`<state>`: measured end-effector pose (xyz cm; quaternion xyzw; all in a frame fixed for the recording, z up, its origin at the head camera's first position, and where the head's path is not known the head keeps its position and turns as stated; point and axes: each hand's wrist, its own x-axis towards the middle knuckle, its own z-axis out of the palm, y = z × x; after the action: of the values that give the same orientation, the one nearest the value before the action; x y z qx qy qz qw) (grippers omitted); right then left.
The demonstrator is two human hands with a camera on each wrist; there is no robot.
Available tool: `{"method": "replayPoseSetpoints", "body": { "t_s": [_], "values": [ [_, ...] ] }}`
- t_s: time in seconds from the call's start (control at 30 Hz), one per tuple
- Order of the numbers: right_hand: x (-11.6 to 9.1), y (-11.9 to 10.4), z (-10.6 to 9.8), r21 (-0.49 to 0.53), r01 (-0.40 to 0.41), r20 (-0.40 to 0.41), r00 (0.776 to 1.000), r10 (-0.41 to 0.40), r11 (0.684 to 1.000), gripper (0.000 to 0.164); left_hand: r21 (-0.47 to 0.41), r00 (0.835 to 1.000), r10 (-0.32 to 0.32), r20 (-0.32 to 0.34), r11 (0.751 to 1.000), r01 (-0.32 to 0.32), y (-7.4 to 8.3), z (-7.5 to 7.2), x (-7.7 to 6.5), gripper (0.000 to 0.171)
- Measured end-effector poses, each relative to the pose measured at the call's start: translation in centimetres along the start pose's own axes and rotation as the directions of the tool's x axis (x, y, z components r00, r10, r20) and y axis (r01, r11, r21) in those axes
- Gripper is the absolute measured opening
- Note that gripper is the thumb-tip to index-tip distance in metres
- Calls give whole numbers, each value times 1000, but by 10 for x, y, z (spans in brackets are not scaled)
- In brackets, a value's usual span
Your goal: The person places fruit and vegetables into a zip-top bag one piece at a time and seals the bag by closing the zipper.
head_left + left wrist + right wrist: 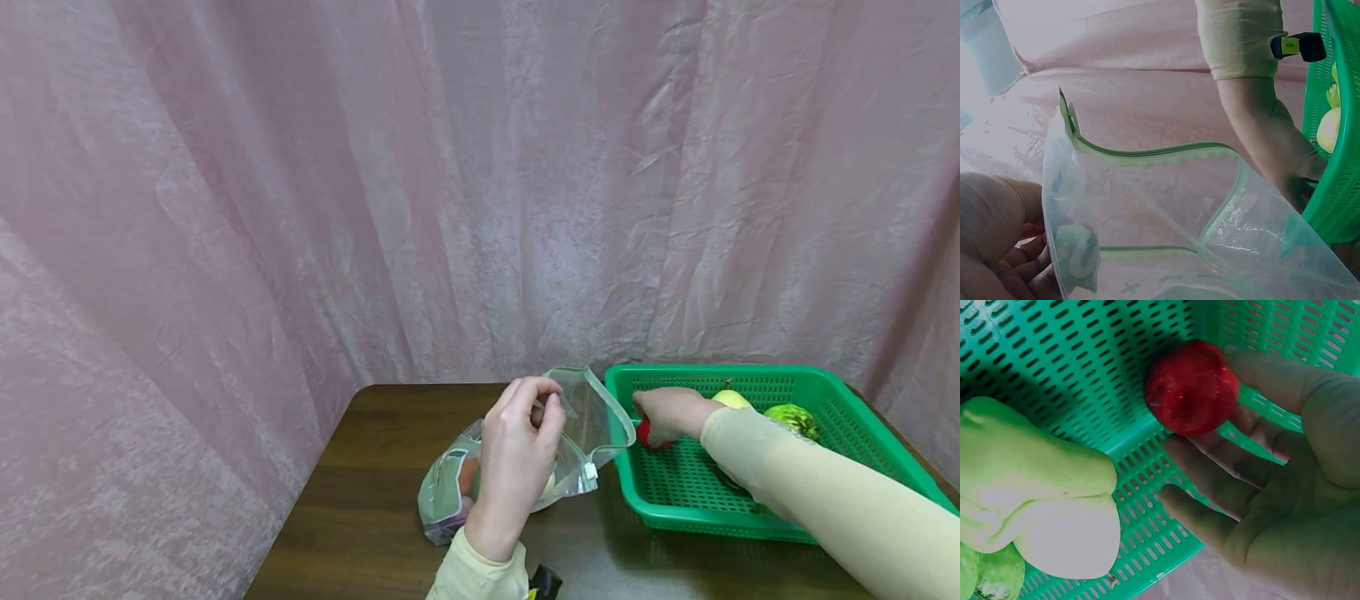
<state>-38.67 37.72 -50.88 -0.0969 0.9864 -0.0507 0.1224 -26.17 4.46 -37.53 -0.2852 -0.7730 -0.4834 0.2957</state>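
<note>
With curled fingers and thumb, my left hand (521,450) grips the rim of a clear zip bag (597,417). The bag's mouth gapes toward the right, with a green zip strip and white slider along it. Lower left, the bag bulges around orange and purple produce (468,477). My right hand (1285,450) reaches into the left part of a green basket (750,529). It holds a round red fruit (1191,387) between thumb and fingers, close to the basket's corner. From above, the hand covers much of the fruit.
Farther right in the basket are a pale yellow fruit (731,399) with a stem and a leafy green vegetable (792,419). The basket stands on a dark wooden table (360,492). A pink curtain (480,208) hangs behind the table.
</note>
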Motion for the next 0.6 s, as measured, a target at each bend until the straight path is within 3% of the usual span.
{"method": "replayPoseSetpoints", "body": {
  "t_s": [0.23, 0.5, 0.6],
  "values": [
    [4, 8, 7, -17, -29, 63, 998, 30, 999, 38, -1, 1000, 19, -11, 1000, -19, 0, 2, 1, 13],
    [11, 28, 25, 10, 9, 47, 999, -9, 1000, 38, -1, 1000, 12, -1, 1000, -12, 0, 1, 0, 14],
    [1, 23, 19, 6, 27, 20, 999, -27, 1000, 39, 3, 1000, 13, -2, 1000, -13, 0, 1, -1, 14]
  ]
}}
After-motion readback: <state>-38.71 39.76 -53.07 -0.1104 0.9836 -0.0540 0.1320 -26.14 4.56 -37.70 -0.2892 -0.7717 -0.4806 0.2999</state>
